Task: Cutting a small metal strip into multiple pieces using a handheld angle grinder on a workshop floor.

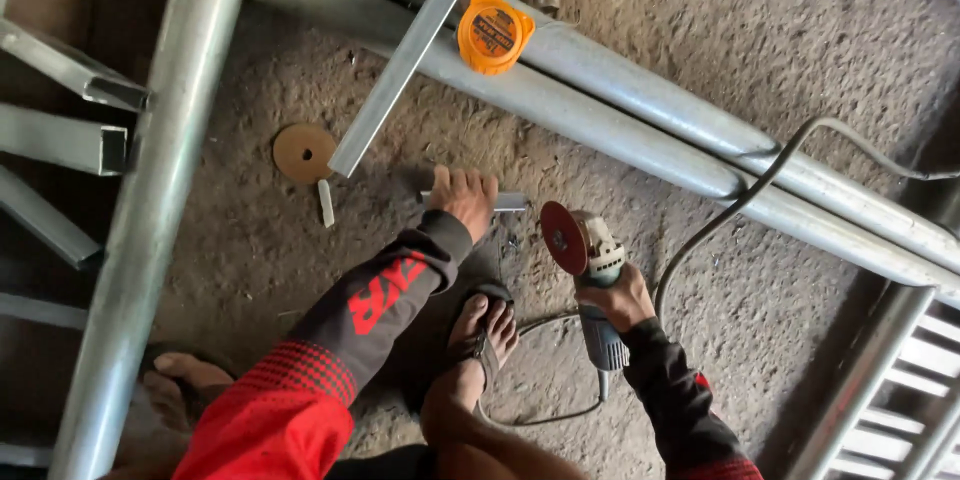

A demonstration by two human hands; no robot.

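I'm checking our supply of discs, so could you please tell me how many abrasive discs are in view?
2. One red disc is mounted on the angle grinder held in the right hand. One worn tan disc lies flat on the ground near the angled metal bar. Others may be hidden.

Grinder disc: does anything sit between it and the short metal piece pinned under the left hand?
Nothing visible does. The grinder disc hangs just right of the short metal piece, which the left hand presses to the ground; only bare dirt floor lies between. The right hand holds the angle grinder.
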